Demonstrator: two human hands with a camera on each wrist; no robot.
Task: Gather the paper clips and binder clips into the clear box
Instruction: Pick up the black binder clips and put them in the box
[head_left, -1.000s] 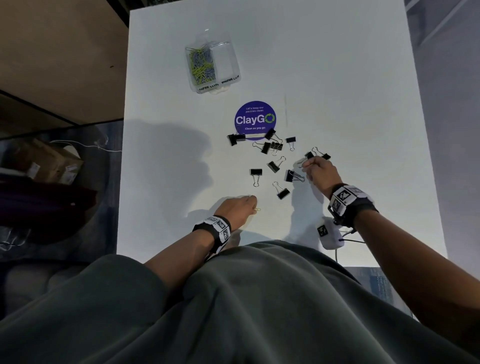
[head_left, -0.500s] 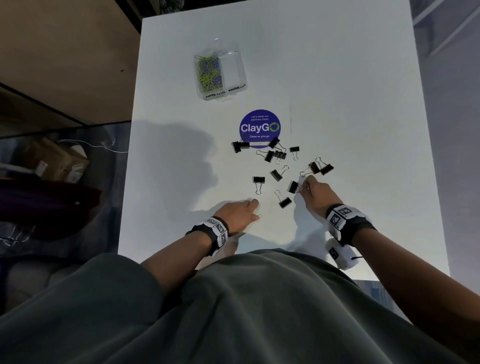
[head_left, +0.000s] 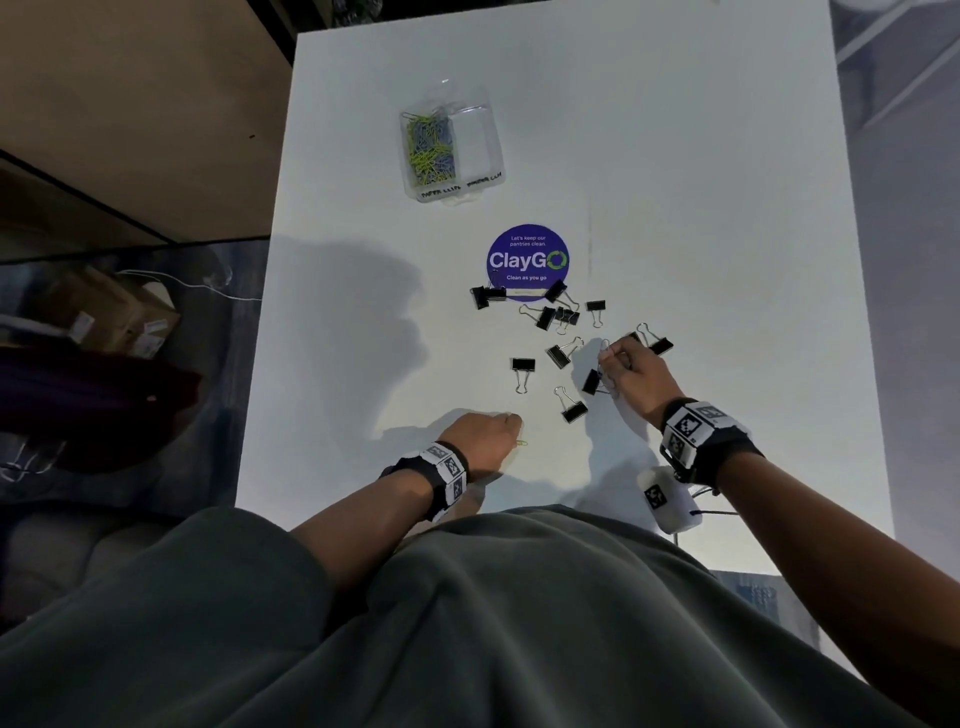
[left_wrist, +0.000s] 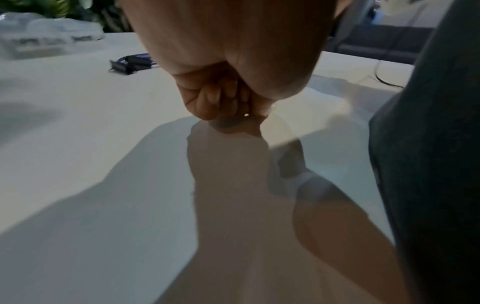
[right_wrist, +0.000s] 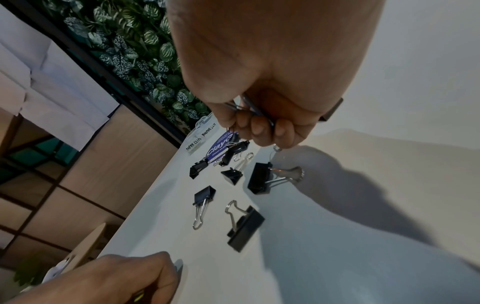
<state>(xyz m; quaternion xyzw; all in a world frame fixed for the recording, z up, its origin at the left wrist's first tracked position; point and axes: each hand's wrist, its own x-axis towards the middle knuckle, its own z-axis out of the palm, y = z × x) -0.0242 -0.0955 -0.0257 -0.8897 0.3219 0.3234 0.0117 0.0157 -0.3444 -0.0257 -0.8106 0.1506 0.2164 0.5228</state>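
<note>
Backing white desk (head_left: 675, 156): leafy wall (right_wrist: 135, 51). Right hand (head_left: 631, 371) fist clamped on binder clip wires (right_wrist: 249, 109); left hand (head_left: 480, 434) curled, pinching yellow paper clip (head_left: 521, 443).

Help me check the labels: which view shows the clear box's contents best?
The head view: it looks down into the clear box, showing coloured paper clips in its left compartment and nothing in the right. The right wrist view catches only its labelled front edge; the left wrist view shows a blur.

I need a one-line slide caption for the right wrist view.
Right hand grips binder clip handles above black binder clips scattered on the white table.
</note>
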